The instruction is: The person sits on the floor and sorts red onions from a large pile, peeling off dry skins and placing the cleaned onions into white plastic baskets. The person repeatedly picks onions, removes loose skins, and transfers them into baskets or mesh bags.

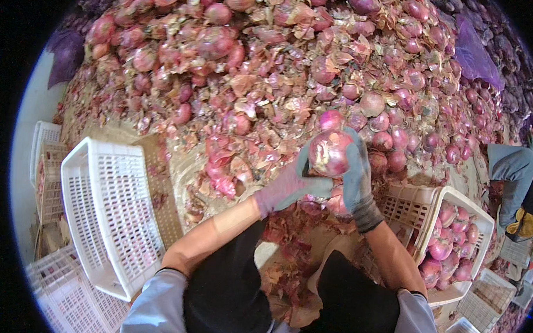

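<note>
A large red onion (329, 153) is held between my two gloved hands, in front of my knees. My left hand (294, 180), in a pinkish and grey glove, touches its lower left side. My right hand (357, 176), in a grey-blue glove, grips it from the right. Directly beyond it lies a smaller red onion (331, 120). Ahead spreads a heap of red onions (215, 43) mixed with loose dry skins. Some onions and skins also lie below my hands, between my legs.
A white plastic crate (126, 205) stands tilted at my left, with more crates behind it. At my right, a white crate (484, 235) holds red onions. Purple mesh bags (475, 52) lie at the back right. Another person's bent leg (510, 175) is at the far right.
</note>
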`<state>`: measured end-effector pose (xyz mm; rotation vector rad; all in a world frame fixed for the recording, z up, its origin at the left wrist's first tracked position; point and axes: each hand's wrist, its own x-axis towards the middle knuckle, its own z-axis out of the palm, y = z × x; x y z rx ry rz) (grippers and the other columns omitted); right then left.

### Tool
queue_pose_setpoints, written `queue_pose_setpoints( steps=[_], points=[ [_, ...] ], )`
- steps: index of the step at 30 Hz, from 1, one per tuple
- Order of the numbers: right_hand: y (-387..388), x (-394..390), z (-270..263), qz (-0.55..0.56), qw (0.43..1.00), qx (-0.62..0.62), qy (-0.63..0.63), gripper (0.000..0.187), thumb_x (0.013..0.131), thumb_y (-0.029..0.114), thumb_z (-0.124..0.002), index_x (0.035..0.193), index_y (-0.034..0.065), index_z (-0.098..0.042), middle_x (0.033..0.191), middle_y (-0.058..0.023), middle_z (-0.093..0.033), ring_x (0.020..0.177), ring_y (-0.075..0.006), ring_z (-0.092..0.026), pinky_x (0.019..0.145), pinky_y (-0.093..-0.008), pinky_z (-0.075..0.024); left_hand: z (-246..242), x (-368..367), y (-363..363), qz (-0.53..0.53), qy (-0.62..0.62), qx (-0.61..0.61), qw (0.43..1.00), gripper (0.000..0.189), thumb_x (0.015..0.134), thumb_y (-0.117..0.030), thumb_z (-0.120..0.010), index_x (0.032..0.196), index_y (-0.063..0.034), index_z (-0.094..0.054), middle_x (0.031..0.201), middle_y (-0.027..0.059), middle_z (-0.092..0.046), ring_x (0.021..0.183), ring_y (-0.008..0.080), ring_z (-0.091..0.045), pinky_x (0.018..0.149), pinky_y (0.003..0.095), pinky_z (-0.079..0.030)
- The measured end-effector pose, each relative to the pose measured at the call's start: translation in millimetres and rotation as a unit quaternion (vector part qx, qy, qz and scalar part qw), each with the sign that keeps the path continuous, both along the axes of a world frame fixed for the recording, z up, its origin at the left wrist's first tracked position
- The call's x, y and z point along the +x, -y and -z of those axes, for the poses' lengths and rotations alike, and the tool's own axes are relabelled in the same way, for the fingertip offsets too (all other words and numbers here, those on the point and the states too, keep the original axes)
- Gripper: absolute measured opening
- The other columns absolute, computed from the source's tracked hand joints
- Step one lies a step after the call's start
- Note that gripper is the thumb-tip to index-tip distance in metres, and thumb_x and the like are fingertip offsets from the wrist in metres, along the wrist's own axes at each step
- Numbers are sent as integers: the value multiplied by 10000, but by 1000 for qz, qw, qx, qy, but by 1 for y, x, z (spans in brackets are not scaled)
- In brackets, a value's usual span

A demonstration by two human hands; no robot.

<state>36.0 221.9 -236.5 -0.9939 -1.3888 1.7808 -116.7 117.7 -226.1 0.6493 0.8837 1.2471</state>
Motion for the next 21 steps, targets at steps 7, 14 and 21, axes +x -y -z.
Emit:
queue_pose_setpoints(
  steps=[7, 14, 21],
  points=[
    [62, 11, -87, -103, 971, 211, 43, 584, 1046, 250, -522, 1542, 7, -330, 1568, -151, -378, 1449, -252, -348, 1196, -374, -260, -69, -6, 43, -127, -158, 110, 973, 933, 821, -175, -832, 1564, -66, -278, 1519, 92, -411, 1366, 197, -443, 1136, 352, -395],
    [98, 40, -193, -79, 786, 580, 199, 903, 772, 388, -792, 1536, 142, -378, 1529, -264, -371, 1412, -473, -366, 1134, -529, -373, -162, 15, 70, -66, -179, 90, 978, 689, 958, -260, -686, 1527, -49, -360, 1412, 110, -526, 1319, 192, -491, 1087, 343, -440],
    [118, 57, -196, 44, 878, 447, 165, 739, 796, 356, -792, 1434, 140, -489, 1326, -209, -544, 1159, -413, -569, 989, -474, -487, -211, 53, 94, -34, -339, 152, 928, 631, 1017, -360, -517, 1534, -29, -371, 1426, 99, -515, 1256, 176, -526, 1040, 315, -453]
  ],
)
